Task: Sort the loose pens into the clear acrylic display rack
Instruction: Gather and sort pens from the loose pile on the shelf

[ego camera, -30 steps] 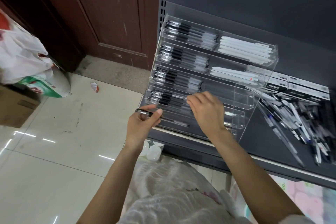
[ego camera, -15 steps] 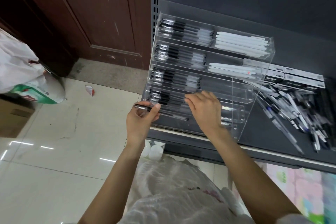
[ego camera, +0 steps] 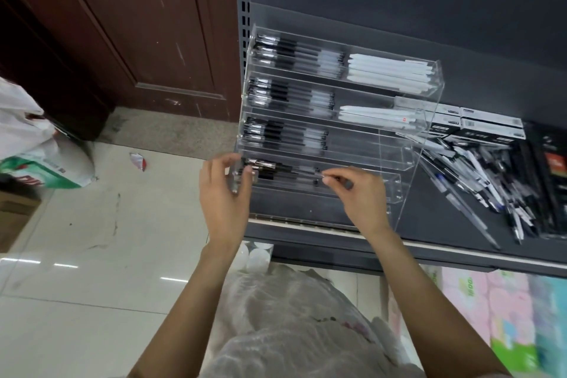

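On the left stands a brown wooden door [ego camera: 129,34], with a white plastic bag [ego camera: 27,132] on the tiled floor [ego camera: 92,255] below it. Next comes the left hand [ego camera: 222,196] at the left end of the clear acrylic rack [ego camera: 429,132], fingers loosely spread and nothing plainly clamped in its grip; its fingertips sit at the end of the fourth tier, touching the acrylic or a pen tip there, which one I cannot tell. The rack rests on a dark shelf [ego camera: 429,209]. Its top three tiers each carry a row of black-and-clear pens [ego camera: 288,92] on the left, and the top two also carry white pens [ego camera: 389,70] on the right. The fourth tier holds only a few pens. Over that tier the right hand [ego camera: 362,199] pinches one thin pen [ego camera: 294,173] by its right end, thumb and forefinger closed on it, the pen lying along the tier as if being laid in. Farther right, a large heap of loose pens [ego camera: 478,181] lies on the shelf beside black boxes [ego camera: 491,129]. Judging by this, roughly the left half of the rack is filled, while the lowest tiers, the lower right-hand sections and most of the heap remain.
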{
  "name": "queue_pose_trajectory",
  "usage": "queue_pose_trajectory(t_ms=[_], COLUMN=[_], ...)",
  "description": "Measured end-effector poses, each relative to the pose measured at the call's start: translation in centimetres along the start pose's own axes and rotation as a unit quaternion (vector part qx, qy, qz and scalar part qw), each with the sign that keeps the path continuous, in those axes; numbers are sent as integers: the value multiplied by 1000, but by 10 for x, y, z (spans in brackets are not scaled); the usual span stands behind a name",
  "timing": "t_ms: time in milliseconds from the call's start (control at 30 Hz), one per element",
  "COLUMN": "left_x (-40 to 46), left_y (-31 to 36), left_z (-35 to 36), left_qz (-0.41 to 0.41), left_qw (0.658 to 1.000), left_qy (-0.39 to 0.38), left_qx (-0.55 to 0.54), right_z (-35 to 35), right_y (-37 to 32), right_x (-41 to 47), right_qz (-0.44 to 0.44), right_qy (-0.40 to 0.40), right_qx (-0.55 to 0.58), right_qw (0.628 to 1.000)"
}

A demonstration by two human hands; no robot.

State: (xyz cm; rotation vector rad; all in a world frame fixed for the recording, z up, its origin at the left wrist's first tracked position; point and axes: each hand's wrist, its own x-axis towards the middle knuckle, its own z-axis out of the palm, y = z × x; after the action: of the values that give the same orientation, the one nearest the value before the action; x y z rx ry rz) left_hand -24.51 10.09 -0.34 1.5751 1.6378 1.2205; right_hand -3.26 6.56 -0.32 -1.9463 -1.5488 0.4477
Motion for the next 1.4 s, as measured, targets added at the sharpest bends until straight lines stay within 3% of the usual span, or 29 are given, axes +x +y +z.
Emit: queue_pose_trajectory(t_ms=[100, 200, 367, 467, 667, 933, 1233, 1400], left_x=[9, 20, 40, 50, 63, 65, 64, 48], left_y=[-14, -18, -14, -10, -5, -8, -14, 13], left_z=[-2, -1, 13, 21, 22, 21, 23, 23], left_qz=[152, 236, 363, 392, 379, 378, 366, 386], left_qw=[977, 947, 867, 816, 753, 792, 823, 856], left_qy=[-21, -34, -157, -232, -320, -292, -256, -210], left_qx=[147, 214, 304, 356, 432, 381, 351, 272], right_z=[8, 16, 27, 29, 24, 25, 23, 2], right_y=[-3, -9, -18, -21, -20, -19, -19, -16], right_x=[5, 9, 11, 12, 11, 15, 14, 3], right_qz=[0, -8, 2, 8, 46, 130, 132, 93], right_qy=[3, -2, -17, -12, -13, -55, -58, -47], right_qx=[-35, -75, -131, -133, -133, -26, 18, 49], right_qw=[999, 997, 991, 991, 990, 990, 989, 993])
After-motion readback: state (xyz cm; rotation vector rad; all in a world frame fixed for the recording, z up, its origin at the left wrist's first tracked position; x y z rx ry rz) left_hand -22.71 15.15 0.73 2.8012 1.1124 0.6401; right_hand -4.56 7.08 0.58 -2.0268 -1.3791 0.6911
